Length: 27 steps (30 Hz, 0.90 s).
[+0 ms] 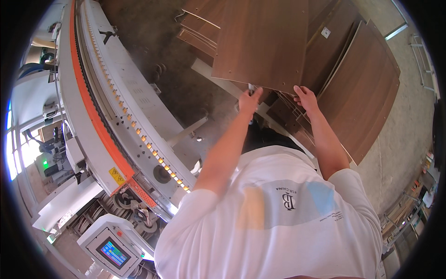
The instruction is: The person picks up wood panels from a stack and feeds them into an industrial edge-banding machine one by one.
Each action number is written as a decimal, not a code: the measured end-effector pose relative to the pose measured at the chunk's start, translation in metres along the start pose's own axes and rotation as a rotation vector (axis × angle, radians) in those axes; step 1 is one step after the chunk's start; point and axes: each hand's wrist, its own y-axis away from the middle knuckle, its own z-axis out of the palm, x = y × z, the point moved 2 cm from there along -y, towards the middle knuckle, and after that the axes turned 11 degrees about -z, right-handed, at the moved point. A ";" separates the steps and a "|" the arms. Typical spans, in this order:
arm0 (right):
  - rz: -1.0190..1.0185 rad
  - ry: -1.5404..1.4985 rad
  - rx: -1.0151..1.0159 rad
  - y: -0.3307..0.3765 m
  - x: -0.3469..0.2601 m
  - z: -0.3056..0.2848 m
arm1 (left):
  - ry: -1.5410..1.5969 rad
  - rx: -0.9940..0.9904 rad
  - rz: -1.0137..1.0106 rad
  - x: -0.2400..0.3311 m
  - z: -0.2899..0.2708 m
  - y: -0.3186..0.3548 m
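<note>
A brown wood-grain panel (pixel 260 46) with small drilled holes lies on top of a stack, its near edge toward me. My left hand (pixel 250 102) is closed at this edge, left of its middle. A small pale, shiny thing (pixel 252 87) shows at its fingertips; I cannot make out what it is. My right hand (pixel 305 99) pinches the same edge near the right corner, thumb on top and fingers underneath. More brown panels (pixel 360 97) lie fanned out below and to the right, one bearing a small white label (pixel 325 32).
Along the left runs a long machine with an orange strip (pixel 95 102), a row of yellowish rollers (pixel 139 132) and a grey bed (pixel 134 79). A control box with a lit screen (pixel 113 253) stands at the lower left. Concrete floor (pixel 383 135) and stacked boards (pixel 402 211) lie at the right.
</note>
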 end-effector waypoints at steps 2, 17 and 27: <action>-0.019 -0.005 -0.007 -0.001 0.001 0.001 | -0.069 -0.157 -0.017 -0.023 0.007 0.006; -0.113 -0.110 -0.058 -0.005 0.027 0.018 | 0.561 -0.194 -0.282 -0.166 -0.064 0.174; -0.057 -0.107 -0.449 0.025 0.070 0.077 | 0.599 0.308 0.136 -0.198 -0.202 0.274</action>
